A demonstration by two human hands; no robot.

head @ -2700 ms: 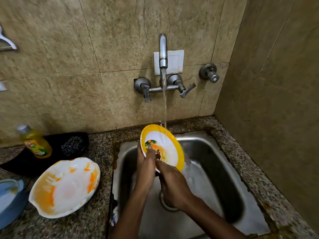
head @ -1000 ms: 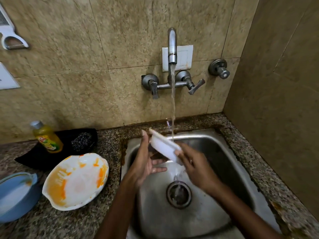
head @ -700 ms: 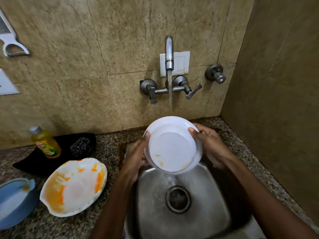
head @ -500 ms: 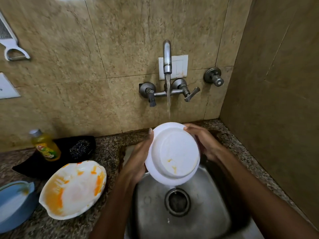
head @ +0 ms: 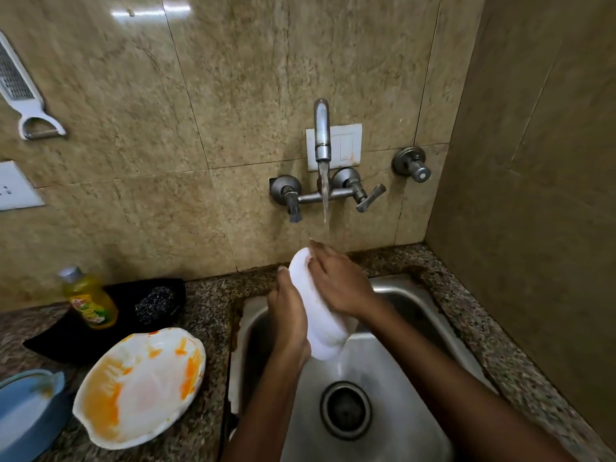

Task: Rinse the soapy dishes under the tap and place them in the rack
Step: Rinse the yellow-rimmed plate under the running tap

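A small plate (head: pixel 320 320), its white underside toward me, stands almost on edge over the steel sink (head: pixel 416 295). Water from the wall tap (head: pixel 322 135) falls onto its top edge and runs off the bottom. My left hand (head: pixel 289 315) grips the plate's left rim, thumb near the top. My right hand (head: pixel 336 285) lies flat on the underside, fingers spread up toward the stream. The plate's front face is hidden from me.
A large white plate smeared with orange (head: pixel 140 386) lies on the granite counter (head: pixel 206 295) left of the sink. Behind it stand a yellow soap bottle (head: pixel 89 303) and a scrubber (head: pixel 156 303) on a black tray. A blue dish (head: pixel 26 411) is at far left. No rack in view.
The plate has turned from facing me to nearly edge-on under the stream. My right hand moved from the right rim onto the underside. Earlier its yellow front was being rinsed.
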